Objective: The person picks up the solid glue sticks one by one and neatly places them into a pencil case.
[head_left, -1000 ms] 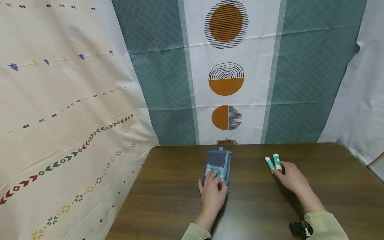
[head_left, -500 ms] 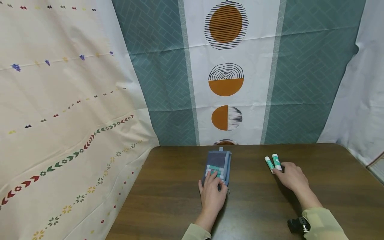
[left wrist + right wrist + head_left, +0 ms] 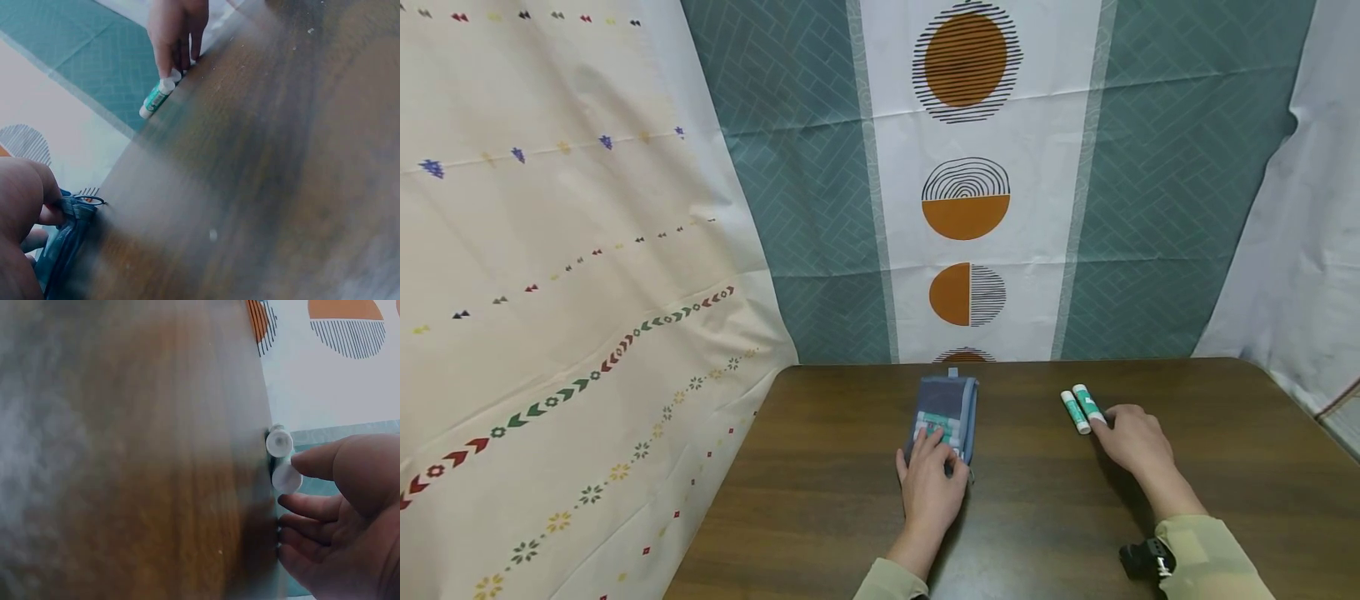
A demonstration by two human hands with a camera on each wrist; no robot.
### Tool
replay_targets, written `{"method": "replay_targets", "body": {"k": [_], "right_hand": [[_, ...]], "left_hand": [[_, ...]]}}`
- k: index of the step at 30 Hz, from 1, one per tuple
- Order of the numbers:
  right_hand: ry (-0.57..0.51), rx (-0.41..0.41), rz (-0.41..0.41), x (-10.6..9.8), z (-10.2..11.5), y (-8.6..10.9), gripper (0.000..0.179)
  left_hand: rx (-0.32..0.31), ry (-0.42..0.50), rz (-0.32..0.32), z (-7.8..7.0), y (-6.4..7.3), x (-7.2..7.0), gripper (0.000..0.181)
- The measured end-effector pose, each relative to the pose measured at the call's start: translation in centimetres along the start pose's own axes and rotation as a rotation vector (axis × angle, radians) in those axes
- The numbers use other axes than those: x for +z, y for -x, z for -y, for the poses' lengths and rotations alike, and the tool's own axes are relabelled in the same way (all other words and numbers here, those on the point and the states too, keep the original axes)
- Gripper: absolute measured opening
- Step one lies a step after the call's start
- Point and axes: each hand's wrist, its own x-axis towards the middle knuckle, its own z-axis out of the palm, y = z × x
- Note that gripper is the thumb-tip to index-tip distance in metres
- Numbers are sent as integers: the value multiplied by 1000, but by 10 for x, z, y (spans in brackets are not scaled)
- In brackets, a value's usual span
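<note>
the head view gives the whole layout: a dark wooden bench (image 3: 820,475) with a blue pouch (image 3: 943,393) lying near its far edge, and two white-and-green tubes to the right of it, well apart from the pouch. the left hand (image 3: 928,492) rests on the near half of the pouch. its grip pinches the near right part between thumb and index finger, while the other fingers lie spread over the pouch's window, where more white-and-green tubes (image 3: 942,425) show through. the left wrist view adds a thin dark loop (image 3: 90,199) at the pouch's corner, hardly visible from above, but the window does not show there.

the right hand (image 3: 1133,446) is at the near end of the right tube (image 3: 1088,402); the left tube (image 3: 1075,412) lies just beside it, both lengthwise on the bench. from above, only the thumb is clear against the tube. the right wrist view looks at the tubes' round white ends and shows the grip: thumb and index finger pinch the right tube from opposite sides, the remaining fingers loosely bent beside the bench top. whether the tubes touch, i cannot tell.
</note>
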Motion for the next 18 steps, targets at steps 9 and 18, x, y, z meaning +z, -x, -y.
{"method": "replay_targets", "body": {"k": [9, 18], "right_hand": [[32, -2, -16, -3, -4, 0, 49], [49, -3, -4, -7, -4, 2, 39]], "left_hand": [[0, -3, -4, -1, 0, -1, 27], [1, -9, -5, 0, 0, -1, 26]]}}
